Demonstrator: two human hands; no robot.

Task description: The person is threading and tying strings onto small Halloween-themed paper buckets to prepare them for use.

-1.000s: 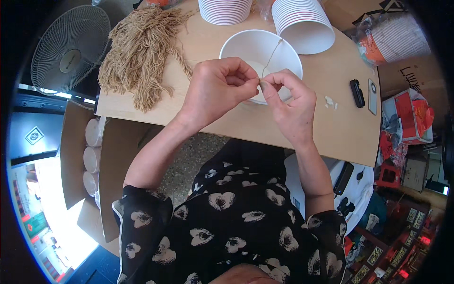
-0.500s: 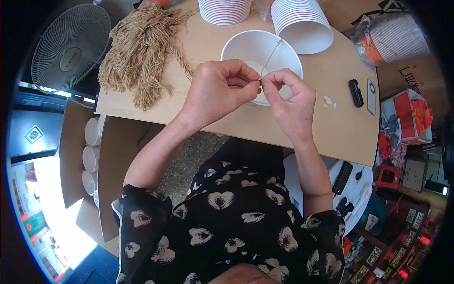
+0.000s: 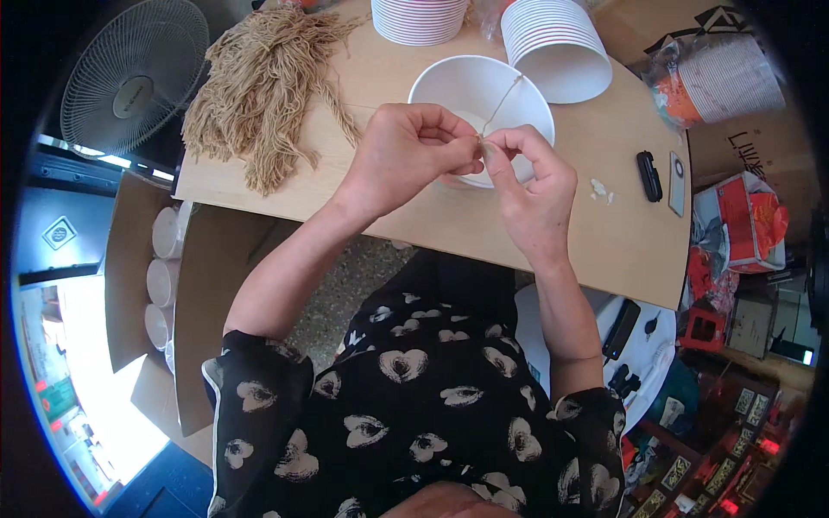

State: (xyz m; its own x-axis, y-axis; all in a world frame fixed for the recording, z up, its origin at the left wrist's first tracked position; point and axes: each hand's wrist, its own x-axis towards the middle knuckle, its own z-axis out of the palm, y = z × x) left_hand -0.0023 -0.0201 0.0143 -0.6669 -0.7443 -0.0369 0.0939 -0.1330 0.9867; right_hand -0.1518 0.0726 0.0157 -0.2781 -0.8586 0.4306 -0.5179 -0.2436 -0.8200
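The left hand (image 3: 406, 160) and right hand (image 3: 540, 190) meet fingertip to fingertip, each with thumb and fingers pinching the near end of a thin tan cord (image 3: 501, 107); the fingers cover that end, so whether it is knotted is hard to tell. From the pinch, the cord runs up to the far right rim of a white tub (image 3: 440, 86), which stands on the wooden table (image 3: 596, 237) just beyond the hands. Behind the tub are one stack of tubs (image 3: 420, 19) and a tilted stack (image 3: 553, 39) with its mouth toward the person. A heap of tan cords (image 3: 259, 91) lies left; white scraps (image 3: 602, 191) and a black object (image 3: 648, 176) lie right.
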